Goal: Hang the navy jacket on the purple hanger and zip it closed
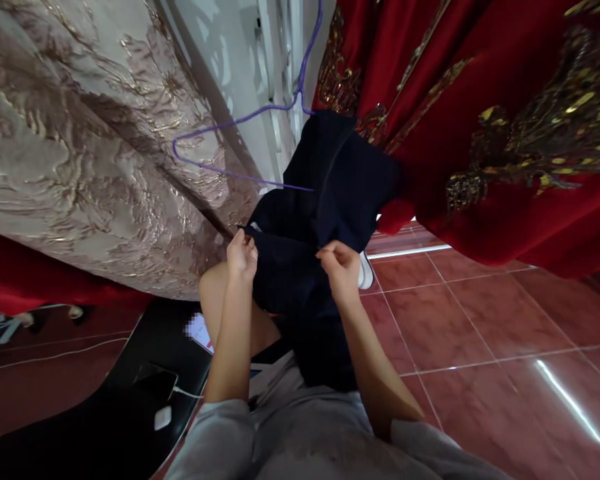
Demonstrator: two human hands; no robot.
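Note:
A dark navy garment (293,267) hangs in front of me and drapes down over my lap. My left hand (242,255) is closed on its left edge, beside a small pale patch that may be a label. A short way to the right, my right hand (338,262) pinches another edge of the same cloth. A thin purple hanger (235,122) reaches into the garment on the right side, while its left arm is bare. The hanger's hook end runs up out of the picture.
Embossed beige-gold fabric (105,153) hangs at the left, and red cloth with gold sequins (480,133) at the right. A glossy black surface (105,413) at lower left bears a phone (157,381) on a cable and a white case (163,418). Red tiles (470,313) cover the floor.

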